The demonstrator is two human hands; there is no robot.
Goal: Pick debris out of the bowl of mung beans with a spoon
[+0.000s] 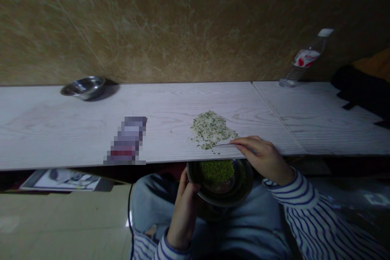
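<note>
My left hand [187, 203] is closed on the rim of a metal bowl [243, 193], which it holds tilted just below the table's front edge. Small green beans [217, 170] that look like mung beans lie inside the bowl. On the tabletop above it spreads a pile of white rice-like grains mixed with green beans [211, 128]. My right hand [258, 152] pinches a thin, flat, pale piece [225, 144] at the pile's near right edge. Its exact kind I cannot make out.
The pale wood-grain table [170, 97] runs along a marbled wall. A second metal bowl [85, 87] stands at the back left, and a blurred phone-shaped object [128, 140] lies nearer. At right are a clear plastic bottle [304, 59] and a dark item [362, 89].
</note>
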